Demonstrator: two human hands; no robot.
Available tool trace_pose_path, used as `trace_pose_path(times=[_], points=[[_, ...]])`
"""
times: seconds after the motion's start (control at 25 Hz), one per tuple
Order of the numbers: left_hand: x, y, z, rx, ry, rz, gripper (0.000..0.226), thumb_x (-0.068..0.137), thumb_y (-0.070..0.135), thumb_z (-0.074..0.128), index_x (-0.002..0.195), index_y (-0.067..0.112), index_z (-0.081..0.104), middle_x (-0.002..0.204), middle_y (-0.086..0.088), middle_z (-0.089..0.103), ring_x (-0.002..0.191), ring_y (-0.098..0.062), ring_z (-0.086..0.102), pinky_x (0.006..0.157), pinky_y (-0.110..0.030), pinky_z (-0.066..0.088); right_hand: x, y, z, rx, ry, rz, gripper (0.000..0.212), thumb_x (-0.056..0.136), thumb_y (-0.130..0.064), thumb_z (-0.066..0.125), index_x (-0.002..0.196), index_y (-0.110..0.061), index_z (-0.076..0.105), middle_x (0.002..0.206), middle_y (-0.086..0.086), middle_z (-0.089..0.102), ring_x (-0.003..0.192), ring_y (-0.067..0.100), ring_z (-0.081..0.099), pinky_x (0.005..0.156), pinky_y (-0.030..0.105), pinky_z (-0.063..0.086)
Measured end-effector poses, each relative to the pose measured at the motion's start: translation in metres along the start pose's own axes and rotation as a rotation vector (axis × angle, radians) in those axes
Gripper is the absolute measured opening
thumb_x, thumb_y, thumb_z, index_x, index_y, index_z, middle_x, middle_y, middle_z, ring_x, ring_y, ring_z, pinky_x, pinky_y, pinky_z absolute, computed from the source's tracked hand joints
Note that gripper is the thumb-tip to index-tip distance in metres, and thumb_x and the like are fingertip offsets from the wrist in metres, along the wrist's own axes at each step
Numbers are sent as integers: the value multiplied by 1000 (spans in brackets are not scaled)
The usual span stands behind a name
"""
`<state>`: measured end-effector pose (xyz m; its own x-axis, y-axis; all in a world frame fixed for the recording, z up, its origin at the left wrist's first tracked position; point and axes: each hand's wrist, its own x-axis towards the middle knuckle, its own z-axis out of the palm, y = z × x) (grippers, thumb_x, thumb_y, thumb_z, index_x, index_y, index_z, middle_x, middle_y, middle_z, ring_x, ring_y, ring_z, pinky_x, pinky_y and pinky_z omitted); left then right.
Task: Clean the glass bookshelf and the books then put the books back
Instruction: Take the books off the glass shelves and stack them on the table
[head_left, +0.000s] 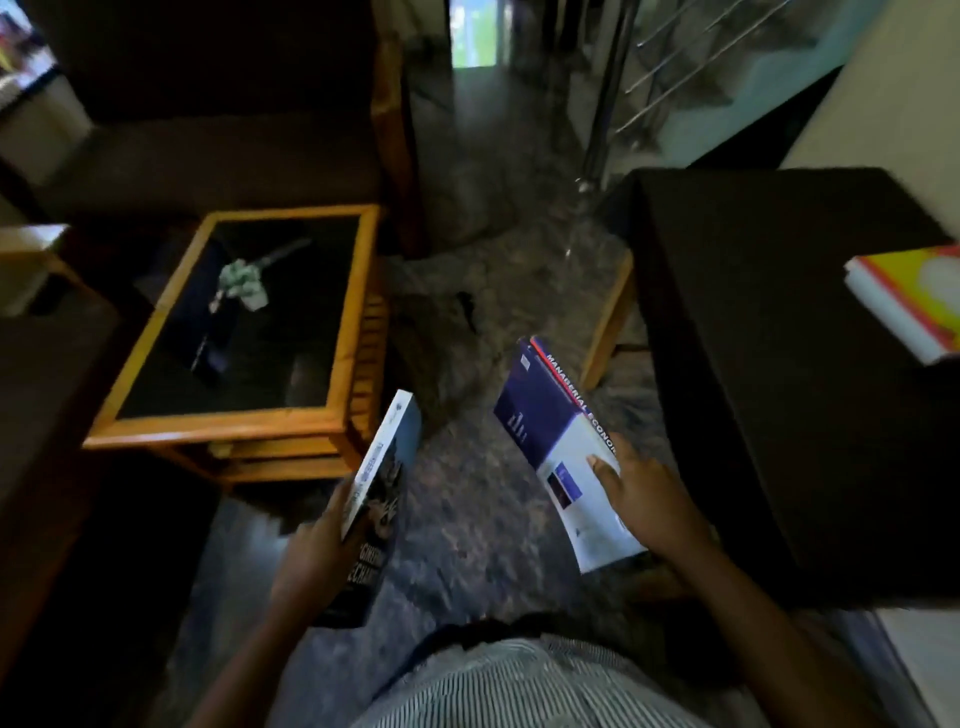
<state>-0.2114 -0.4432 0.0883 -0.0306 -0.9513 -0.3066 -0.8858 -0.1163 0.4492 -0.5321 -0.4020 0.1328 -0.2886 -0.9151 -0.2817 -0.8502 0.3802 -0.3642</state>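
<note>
Books: two in hand, one per hand, both held above the floor (483, 525) and touching nothing else. Left hand (311, 556) grips a dark-covered book (387, 488) by its lower half; fingers curled round the spine side and clamped on it. The book stands on edge and tilts away from the person, white lettering on the cover only partly legible. Right hand (657, 501) holds a blue-and-white book (540, 431), spine reading "MANAGERIAL ECONO…"; the thumb presses flat on the white part of the cover, the other fingers are hidden underneath, and the grip is closed on the near right corner. The two books are well apart.

Glass bookshelf (358, 317): a wooden frame with a dark glass top, left of centre and just beyond the dark-covered book. Slatted wooden sides show below its near right corner. A small green-and-white bundle (241, 283) lies on the glass toward the far left; blurred, so I cannot tell what it is.

Right side: a dark upholstered seat (779, 374), with a yellow-and-red book (914, 306) lying flat at its right edge. Striped shirt (519, 686) at bottom of view.
</note>
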Motion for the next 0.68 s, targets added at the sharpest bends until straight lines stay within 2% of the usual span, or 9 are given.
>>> trace_pose_path(times=[0.2, 0.36, 0.44, 0.56, 0.64, 0.68], points=[[159, 141, -36, -226, -13, 367, 62, 88, 45, 56, 143, 23, 35, 124, -18, 59, 112, -37, 57, 91, -37, 45, 101, -4, -71, 39, 240, 79, 45, 99, -38, 33, 138, -16, 30, 124, 14, 58, 108, 34, 57, 86, 37, 43], [255, 258, -40, -369, -150, 542, 52, 91, 29, 58, 139, 31, 39, 115, -6, 63, 105, -26, 62, 94, -35, 48, 175, 9, -111, 60, 359, 164, 46, 99, -40, 32, 141, -21, 25, 128, 10, 57, 110, 29, 58, 87, 35, 43], [294, 317, -43, -477, -241, 604, 48, 89, 29, 61, 134, 33, 45, 113, 0, 65, 100, -18, 64, 92, -34, 50, 211, 15, -138, 105, 392, 231, 46, 99, -40, 32, 141, -22, 24, 131, 9, 55, 110, 25, 58, 86, 32, 44], [343, 389, -38, -591, -389, 682, 47, 82, 36, 66, 127, 29, 53, 109, 6, 66, 92, -6, 64, 85, -23, 51, 250, 30, -176, 157, 489, 352, 45, 99, -39, 33, 140, -21, 26, 129, 9, 56, 107, 25, 60, 83, 31, 45], [363, 431, -33, -681, -507, 690, 49, 77, 39, 67, 124, 29, 56, 107, 3, 69, 89, -10, 67, 81, -29, 53, 263, 38, -196, 161, 533, 449, 44, 99, -38, 33, 139, -21, 26, 126, 9, 58, 104, 24, 62, 82, 30, 46], [371, 454, -28, -710, -578, 699, 45, 80, 34, 68, 123, 27, 56, 104, 1, 70, 87, -11, 68, 76, -30, 54, 266, 43, -206, 168, 558, 501, 44, 99, -39, 33, 140, -22, 26, 125, 8, 59, 102, 23, 62, 80, 29, 46]])
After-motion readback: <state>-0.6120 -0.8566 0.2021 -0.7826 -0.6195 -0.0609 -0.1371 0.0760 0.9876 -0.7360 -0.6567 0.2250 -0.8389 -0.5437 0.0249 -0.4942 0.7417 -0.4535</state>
